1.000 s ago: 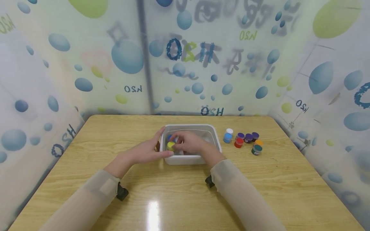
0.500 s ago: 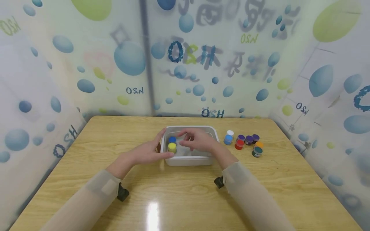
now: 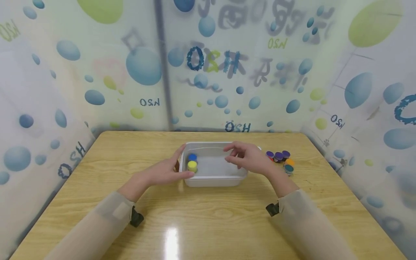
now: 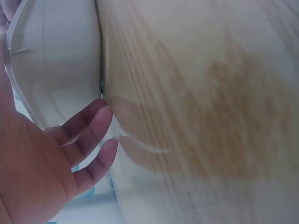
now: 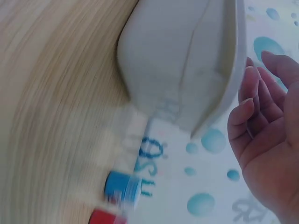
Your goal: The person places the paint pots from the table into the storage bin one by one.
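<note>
A white plastic bin [image 3: 212, 181] stands on the table. Inside, near its left end, are a small jar with a yellow lid [image 3: 192, 165] and one with a blue lid [image 3: 192, 157]. My left hand [image 3: 164, 170] rests spread against the bin's left end, thumb along the front corner and index finger toward the back corner. In the left wrist view its other fingers [image 4: 96, 126] bend loosely beside the outer wall. My right hand [image 3: 251, 157] hovers over the bin's right end with loosely bent fingers and nothing in them; the right wrist view shows it beside the rim.
Right of the bin are several paint jars, including purple-lidded ones [image 3: 278, 157], an orange lid [image 3: 290, 162] and a dark green one [image 3: 288, 169]. My right hand partly hides a red one. The right wrist view shows a blue jar [image 5: 122, 187] and a red jar [image 5: 106, 217].
My right hand has moved from the yellow-lidded jar rightward to the bin's right end, uncovering both jars inside. The left hand stays at the left end.
</note>
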The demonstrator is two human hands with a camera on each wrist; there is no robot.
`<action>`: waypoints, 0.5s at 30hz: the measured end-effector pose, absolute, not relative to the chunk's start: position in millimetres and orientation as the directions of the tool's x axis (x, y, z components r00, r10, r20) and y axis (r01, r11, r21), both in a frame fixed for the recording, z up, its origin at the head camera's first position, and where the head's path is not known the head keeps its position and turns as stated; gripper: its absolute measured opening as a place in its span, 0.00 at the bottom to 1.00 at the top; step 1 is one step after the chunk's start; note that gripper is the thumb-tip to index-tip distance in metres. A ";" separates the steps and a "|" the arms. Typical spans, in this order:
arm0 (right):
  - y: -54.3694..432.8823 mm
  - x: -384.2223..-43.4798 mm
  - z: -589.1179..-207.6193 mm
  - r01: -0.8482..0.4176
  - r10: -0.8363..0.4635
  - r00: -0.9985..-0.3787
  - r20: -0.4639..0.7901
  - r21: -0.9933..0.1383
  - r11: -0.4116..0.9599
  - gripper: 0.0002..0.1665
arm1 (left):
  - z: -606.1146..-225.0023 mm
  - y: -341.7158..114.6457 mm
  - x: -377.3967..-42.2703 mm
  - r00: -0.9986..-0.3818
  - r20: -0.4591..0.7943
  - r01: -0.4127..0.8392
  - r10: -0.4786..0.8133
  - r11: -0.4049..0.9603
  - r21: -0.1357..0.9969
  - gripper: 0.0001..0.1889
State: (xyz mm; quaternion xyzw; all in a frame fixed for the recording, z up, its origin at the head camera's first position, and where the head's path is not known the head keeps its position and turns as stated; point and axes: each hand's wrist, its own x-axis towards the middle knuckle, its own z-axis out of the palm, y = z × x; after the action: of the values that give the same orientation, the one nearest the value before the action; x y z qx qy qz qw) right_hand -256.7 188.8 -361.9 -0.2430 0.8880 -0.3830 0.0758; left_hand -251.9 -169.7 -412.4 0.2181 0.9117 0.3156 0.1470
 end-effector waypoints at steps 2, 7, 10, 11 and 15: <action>201.1 -253.6 -360.0 -0.358 -0.469 -0.882 0.049 -0.716 0.599 0.18 | -412.5 -170.0 -251.8 -0.863 -0.126 0.309 0.490 0.707 0.636 0.64; 231.9 -247.1 -361.4 -0.308 -0.395 -0.917 0.056 -0.729 0.612 0.19 | -413.0 -170.4 -251.6 -0.864 -0.123 0.309 0.489 0.706 0.637 0.64; 249.2 -243.3 -363.5 -0.288 -0.355 -0.933 0.068 -0.731 0.619 0.19 | -413.0 -170.7 -251.3 -0.865 -0.127 0.304 0.485 0.709 0.637 0.64; 254.8 -241.9 -364.1 -0.284 -0.345 -0.936 0.071 -0.732 0.620 0.19 | -413.0 -170.8 -251.2 -0.865 -0.128 0.303 0.485 0.709 0.637 0.64; 277.0 -236.3 -366.9 -0.273 -0.324 -0.943 0.077 -0.735 0.621 0.21 | -413.6 -171.4 -251.3 -0.865 -0.128 0.302 0.485 0.707 0.639 0.64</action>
State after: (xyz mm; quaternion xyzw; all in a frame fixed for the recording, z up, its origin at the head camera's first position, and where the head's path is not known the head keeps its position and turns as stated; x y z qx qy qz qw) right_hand -236.3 277.0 -366.9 -0.1661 0.8997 -0.4025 0.0316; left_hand -251.3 -171.4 -413.6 0.2155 0.9125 0.3162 0.1446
